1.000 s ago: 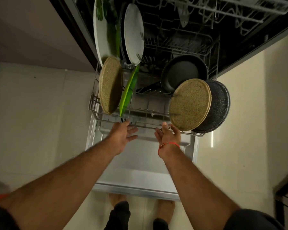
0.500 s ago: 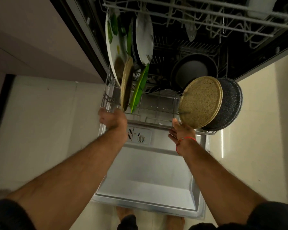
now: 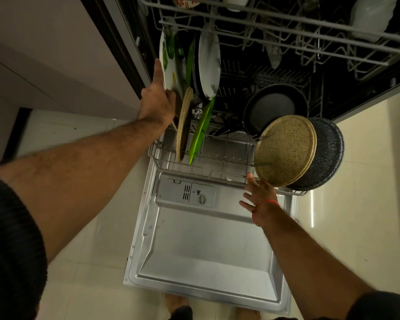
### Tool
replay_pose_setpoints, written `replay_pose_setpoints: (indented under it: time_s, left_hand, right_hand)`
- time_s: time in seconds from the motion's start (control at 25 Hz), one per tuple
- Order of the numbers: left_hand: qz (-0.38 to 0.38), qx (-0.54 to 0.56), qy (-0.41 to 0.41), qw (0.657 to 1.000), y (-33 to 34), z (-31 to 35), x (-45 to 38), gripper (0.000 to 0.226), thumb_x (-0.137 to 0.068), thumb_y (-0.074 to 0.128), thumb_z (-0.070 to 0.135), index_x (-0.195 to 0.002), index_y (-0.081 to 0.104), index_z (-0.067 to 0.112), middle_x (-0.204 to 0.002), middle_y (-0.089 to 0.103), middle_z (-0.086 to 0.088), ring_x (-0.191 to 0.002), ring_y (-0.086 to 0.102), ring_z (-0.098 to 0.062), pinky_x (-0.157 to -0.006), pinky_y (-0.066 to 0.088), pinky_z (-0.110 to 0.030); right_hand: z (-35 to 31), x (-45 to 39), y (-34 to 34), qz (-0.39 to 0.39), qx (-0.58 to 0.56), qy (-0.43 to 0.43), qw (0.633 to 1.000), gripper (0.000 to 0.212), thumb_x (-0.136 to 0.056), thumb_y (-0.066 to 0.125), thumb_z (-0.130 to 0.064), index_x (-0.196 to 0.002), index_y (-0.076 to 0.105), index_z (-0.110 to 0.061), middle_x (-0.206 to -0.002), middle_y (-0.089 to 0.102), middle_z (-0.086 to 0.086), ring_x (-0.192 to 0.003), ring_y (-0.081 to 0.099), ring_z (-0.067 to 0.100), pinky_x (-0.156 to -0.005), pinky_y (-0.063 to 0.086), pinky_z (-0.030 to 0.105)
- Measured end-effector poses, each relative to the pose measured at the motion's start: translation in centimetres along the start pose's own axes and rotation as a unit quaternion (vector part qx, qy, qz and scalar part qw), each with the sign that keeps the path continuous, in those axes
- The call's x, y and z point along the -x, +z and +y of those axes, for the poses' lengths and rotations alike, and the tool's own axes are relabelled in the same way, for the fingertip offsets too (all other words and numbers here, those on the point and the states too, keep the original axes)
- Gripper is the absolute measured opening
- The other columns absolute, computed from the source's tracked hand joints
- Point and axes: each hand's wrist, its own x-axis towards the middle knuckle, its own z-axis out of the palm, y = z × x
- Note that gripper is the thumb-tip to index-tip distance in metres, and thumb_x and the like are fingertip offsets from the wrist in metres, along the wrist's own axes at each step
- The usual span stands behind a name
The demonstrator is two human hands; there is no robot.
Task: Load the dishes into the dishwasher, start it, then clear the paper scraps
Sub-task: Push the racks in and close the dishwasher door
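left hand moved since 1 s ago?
Yes. The left hand went from the lower rack front rail up to the large white plate.

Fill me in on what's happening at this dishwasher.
A person stands at the open dishwasher door with the lower rack partly out. The left hand grips the rim of the white plate with green print standing at the rack's left side. The right hand is open at the rack's front edge, just under a speckled tan plate, holding nothing. Several plates and a dark pan are loaded.
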Motion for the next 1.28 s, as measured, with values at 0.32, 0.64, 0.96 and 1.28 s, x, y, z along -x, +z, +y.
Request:
replay_pose_setpoints:
  time_s: [0.32, 0.64, 0.96, 1.28]
  left_hand:
    - [0.04, 0.004, 0.061, 0.997, -1.2, -1.8, 4.0, 0.069, -0.1, 0.051, 0.013, -0.161, 0.02, 0.023, -0.106, 0.073, -0.002, -0.065, 0.068, -0.009, -0.057, 0.057, -0.021]
    - [0.056, -0.084, 0.052, 0.994, -2.8, -3.7, 8.6, 0.058, -0.099, 0.057, 0.021, -0.154, 0.037, 0.021, -0.085, 0.07, -0.001, -0.056, 0.065, -0.01, -0.047, 0.053, -0.025]
    - [0.08, -0.193, 0.076, 0.975, -8.8, -5.1, 13.5, 0.061, -0.095, 0.048, 0.025, -0.154, 0.035, 0.032, -0.076, 0.068, -0.015, -0.061, 0.057, -0.027, -0.062, 0.059, -0.046]
    - [-0.003, -0.157, 0.057, 0.986, -6.5, -5.1, 15.4, 0.06, -0.104, 0.047, 0.028, -0.16, 0.026, 0.029, -0.083, 0.067, -0.003, -0.058, 0.06, -0.011, -0.058, 0.054, -0.025]
  right_hand:
    - [4.4, 1.6, -1.9, 0.008, 0.07, 0.002, 0.998, 0.047, -0.089, 0.062, -0.055, -0.129, 0.051, -0.034, -0.137, 0.056, -0.001, -0.123, 0.051, 0.029, -0.078, 0.051, 0.041]
    - [9.0, 3.7, -3.3, 0.026, 0.091, 0.003, 0.995, 0.037, -0.09, 0.063, -0.051, -0.12, 0.057, -0.031, -0.13, 0.061, 0.0, -0.115, 0.055, 0.026, -0.084, 0.052, 0.046]
    - [8.8, 4.3, -3.6, 0.025, 0.103, 0.022, 0.994, 0.042, -0.088, 0.063, -0.056, -0.124, 0.055, -0.036, -0.131, 0.06, -0.004, -0.116, 0.054, 0.027, -0.082, 0.052, 0.046]
    - [8.6, 4.5, -3.5, 0.019, 0.118, 0.029, 0.992, 0.05, -0.089, 0.061, -0.058, -0.132, 0.052, -0.034, -0.132, 0.06, -0.002, -0.112, 0.058, 0.028, -0.088, 0.051, 0.048]
